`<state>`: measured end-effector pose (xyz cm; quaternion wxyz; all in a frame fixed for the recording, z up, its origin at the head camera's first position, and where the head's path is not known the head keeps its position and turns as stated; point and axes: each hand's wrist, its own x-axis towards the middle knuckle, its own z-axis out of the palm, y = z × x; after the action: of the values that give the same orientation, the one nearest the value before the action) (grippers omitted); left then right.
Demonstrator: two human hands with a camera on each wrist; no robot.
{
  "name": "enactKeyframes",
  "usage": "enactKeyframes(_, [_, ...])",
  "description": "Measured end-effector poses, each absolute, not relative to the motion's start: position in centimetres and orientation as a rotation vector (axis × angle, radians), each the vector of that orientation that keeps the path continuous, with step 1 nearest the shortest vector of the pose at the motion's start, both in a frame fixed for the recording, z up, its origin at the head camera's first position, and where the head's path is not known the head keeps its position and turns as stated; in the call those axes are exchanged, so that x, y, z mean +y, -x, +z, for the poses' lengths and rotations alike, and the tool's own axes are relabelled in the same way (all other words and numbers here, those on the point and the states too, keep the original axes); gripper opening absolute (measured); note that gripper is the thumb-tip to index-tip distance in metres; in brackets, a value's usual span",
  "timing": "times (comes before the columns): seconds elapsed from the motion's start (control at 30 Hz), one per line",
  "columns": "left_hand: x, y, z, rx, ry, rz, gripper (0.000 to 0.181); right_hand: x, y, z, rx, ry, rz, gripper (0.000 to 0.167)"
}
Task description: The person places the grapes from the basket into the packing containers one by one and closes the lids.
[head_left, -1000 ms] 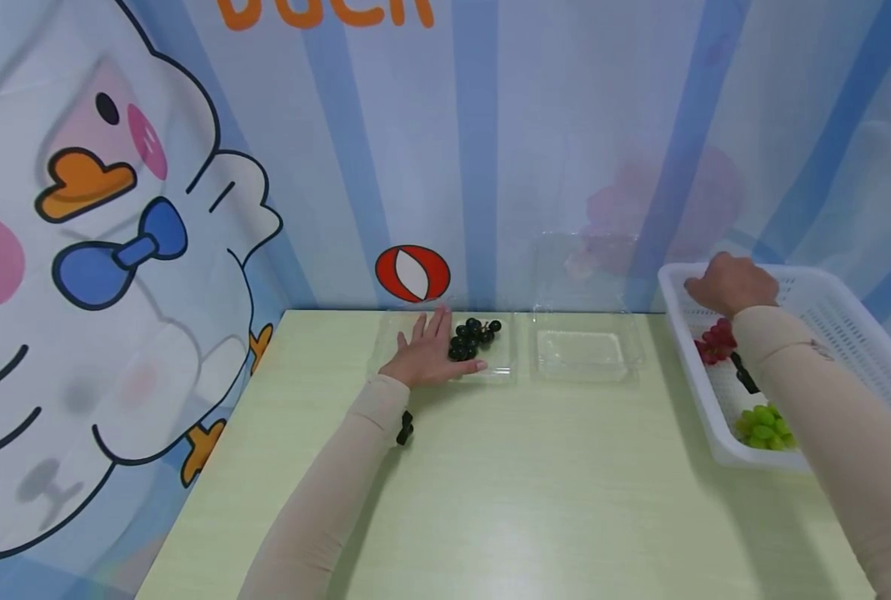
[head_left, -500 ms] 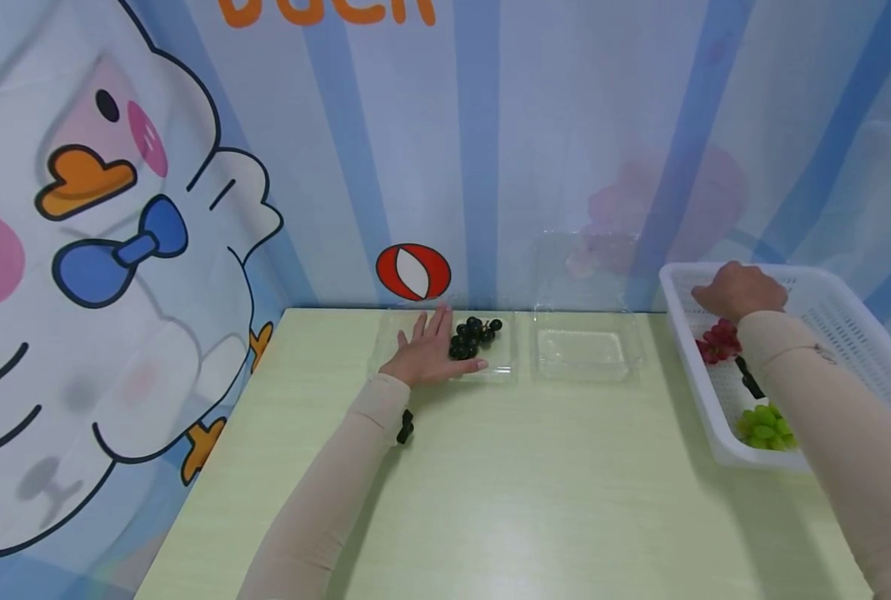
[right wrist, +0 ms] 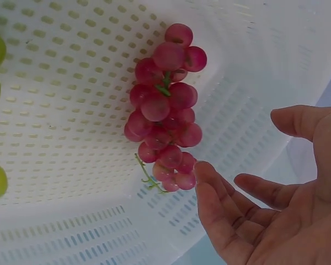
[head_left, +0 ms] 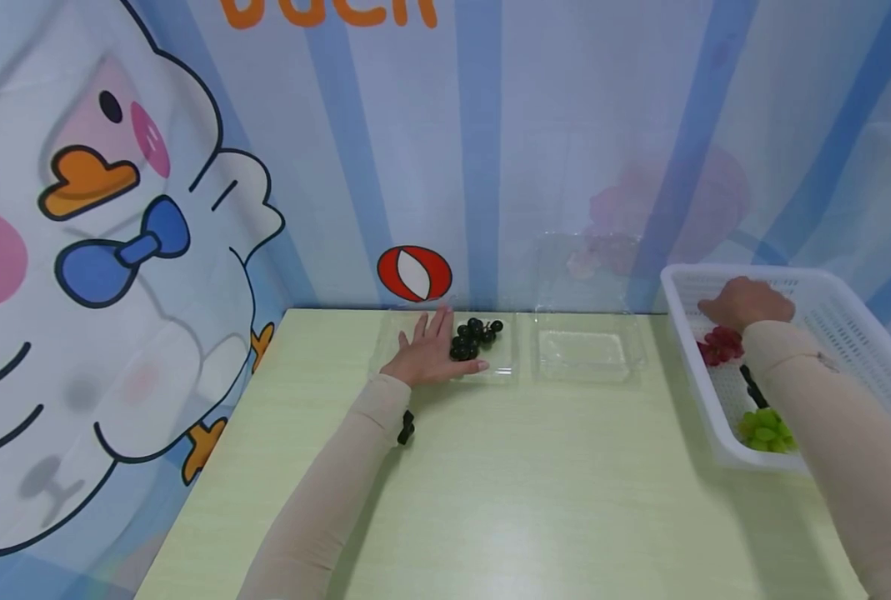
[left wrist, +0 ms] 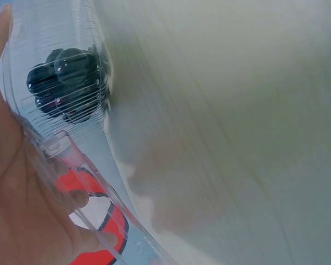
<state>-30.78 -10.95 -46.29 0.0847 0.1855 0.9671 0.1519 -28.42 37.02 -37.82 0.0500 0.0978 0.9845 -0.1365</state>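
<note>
The red grapes (right wrist: pixel 164 113) lay on the floor of the basket (head_left: pixel 850 325), toward its far left corner. My right hand (head_left: pixel 747 304) hung inside the basket beside them, fingers loosely parted, thumb well away, gripping nothing; I couldn't tell whether a fingertip touched the lowest grapes. I judged that coming in from above let me clear the basket's walls.

Well to the left of the basket, my left hand (head_left: pixel 428 354) lay spread and nearly straight over the first box (head_left: pixel 505 357), probably to steady such light plastic; it gripped no fruit. The black grapes (head_left: pixel 473 337) sat in that box, by my thumb.

The green grapes (head_left: pixel 766 431) were in the basket's near left part, partly hidden by my right sleeve (head_left: pixel 828 433), which crossed the basket's near rim. Just left of the basket stood the second box (head_left: pixel 583 354), its lid (head_left: pixel 583 267) raised against the backdrop (head_left: pixel 535 125). The counter (head_left: pixel 535 500) carried everything, basket included.
</note>
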Motion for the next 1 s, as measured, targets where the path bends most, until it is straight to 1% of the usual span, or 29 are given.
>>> enactKeyframes(0.4, [-10.9, 30.7, -46.3, 2.897, -0.559, 0.458, 0.122, 37.0, 27.8, -38.2, 2.958, -0.383, -0.426, 0.047])
enactKeyframes(0.77, [-11.2, 30.6, -46.3, 2.88, -0.573, 0.488, 0.122, 37.7, 28.1, -39.5, 2.927, -0.339, -0.352, 0.055])
enactKeyframes(1.0, [-11.1, 30.8, -46.3, 2.888, -0.57, 0.45, 0.124, 38.0, 28.3, -40.2, 2.925, -0.361, -0.357, 0.051])
